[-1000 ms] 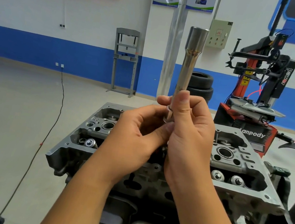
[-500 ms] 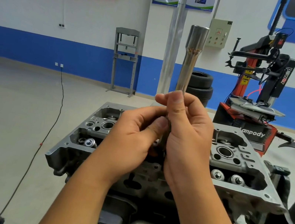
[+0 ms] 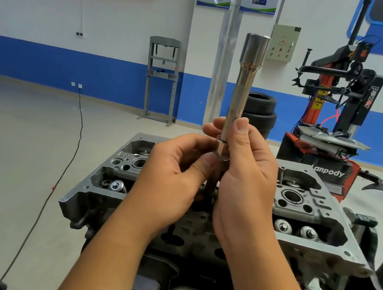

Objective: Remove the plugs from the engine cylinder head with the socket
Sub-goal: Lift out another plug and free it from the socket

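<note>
While both hands pinch it at frame centre, left hand (image 3: pixel 175 175) and right hand (image 3: pixel 246 176) hold the long socket (image 3: pixel 243 87) upright above the cylinder head (image 3: pixel 313 215).

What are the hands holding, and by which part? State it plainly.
Both hands, left and right, grip the long shiny steel tubular socket at its lower end, standing upright above the grey metal cylinder head.

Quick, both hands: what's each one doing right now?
Left hand: pinches the lower end of the socket.
Right hand: grips the socket's shaft, holding it upright over the cylinder head.
</note>
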`<state>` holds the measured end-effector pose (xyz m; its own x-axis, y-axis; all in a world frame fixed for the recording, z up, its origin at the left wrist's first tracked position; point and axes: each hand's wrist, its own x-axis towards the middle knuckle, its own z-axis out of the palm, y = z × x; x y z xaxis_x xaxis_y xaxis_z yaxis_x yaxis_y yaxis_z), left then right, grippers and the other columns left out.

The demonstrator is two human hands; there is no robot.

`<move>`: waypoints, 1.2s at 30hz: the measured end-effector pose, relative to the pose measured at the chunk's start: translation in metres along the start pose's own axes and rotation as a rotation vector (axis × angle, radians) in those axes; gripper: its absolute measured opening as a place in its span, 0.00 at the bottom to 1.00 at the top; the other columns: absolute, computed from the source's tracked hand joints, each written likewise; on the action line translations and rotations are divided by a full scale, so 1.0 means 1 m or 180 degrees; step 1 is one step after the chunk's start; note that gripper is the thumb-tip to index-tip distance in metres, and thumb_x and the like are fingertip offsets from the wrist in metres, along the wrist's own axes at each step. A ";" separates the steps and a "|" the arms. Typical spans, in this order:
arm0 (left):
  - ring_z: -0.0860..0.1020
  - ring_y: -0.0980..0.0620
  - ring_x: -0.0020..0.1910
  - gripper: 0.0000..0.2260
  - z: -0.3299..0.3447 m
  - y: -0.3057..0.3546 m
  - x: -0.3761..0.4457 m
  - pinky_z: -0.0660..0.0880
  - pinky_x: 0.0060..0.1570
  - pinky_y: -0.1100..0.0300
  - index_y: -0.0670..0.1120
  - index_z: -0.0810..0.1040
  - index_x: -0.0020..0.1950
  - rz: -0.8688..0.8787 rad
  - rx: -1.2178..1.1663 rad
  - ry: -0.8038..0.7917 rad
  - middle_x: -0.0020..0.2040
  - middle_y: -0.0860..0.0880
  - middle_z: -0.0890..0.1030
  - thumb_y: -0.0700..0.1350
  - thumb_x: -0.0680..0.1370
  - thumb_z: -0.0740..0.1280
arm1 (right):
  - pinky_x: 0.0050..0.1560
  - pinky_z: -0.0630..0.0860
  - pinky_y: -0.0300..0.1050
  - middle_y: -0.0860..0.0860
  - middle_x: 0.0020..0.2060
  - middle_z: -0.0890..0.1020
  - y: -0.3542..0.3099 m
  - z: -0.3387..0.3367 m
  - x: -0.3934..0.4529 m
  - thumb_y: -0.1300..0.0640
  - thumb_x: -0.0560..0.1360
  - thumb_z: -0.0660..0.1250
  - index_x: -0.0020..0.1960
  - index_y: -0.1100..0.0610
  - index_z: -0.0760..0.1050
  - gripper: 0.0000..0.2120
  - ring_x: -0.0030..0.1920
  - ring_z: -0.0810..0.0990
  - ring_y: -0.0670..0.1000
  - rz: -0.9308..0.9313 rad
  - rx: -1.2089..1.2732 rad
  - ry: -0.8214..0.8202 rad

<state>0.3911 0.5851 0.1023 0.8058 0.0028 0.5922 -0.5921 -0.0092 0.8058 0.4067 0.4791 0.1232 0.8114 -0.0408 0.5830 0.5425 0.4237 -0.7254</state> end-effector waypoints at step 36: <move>0.86 0.42 0.51 0.09 0.005 -0.001 0.000 0.84 0.49 0.42 0.49 0.85 0.59 0.0131 0.0066 -0.0041 0.51 0.47 0.88 0.47 0.81 0.68 | 0.58 0.83 0.53 0.51 0.46 0.87 -0.003 0.001 -0.001 0.38 0.72 0.67 0.47 0.53 0.84 0.19 0.50 0.86 0.50 0.0080 0.0013 -0.0031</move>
<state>0.3916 0.5805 0.1015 0.7808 -0.0108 0.6247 -0.6247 -0.0297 0.7803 0.4040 0.4783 0.1250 0.8226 -0.0213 0.5682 0.5211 0.4283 -0.7383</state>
